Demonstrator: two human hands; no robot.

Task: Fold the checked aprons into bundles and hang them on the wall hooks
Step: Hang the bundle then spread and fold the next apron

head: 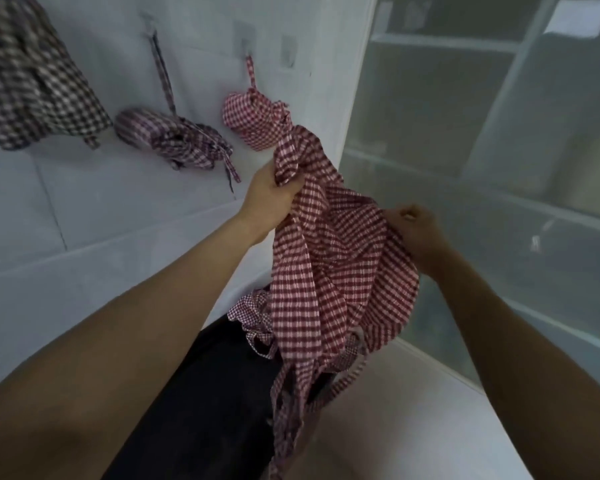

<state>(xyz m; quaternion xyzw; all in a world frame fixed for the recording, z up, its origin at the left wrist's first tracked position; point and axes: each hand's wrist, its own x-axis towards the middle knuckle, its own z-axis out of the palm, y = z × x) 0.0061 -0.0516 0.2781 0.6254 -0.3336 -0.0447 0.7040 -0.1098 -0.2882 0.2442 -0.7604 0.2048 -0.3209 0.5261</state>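
Observation:
A red-and-white checked apron [333, 258] hangs unfolded and crumpled in front of me. My left hand [271, 199] grips a bunched part near its top. My right hand [413, 230] pinches its right edge. Its straps dangle down towards the floor. On the white wall a red checked bundle [250, 119] hangs by its strap from a hook [246, 46]. Left of it a purple checked bundle [160, 133] hangs from another hook [149, 26]. A free hook [288, 50] sits to the right of these.
A dark checked apron [32, 84] hangs loose at the upper left. More small-checked fabric [253, 313] lies on a black container [205, 393] below the apron. A frosted glass partition [482, 150] with white frames stands at the right.

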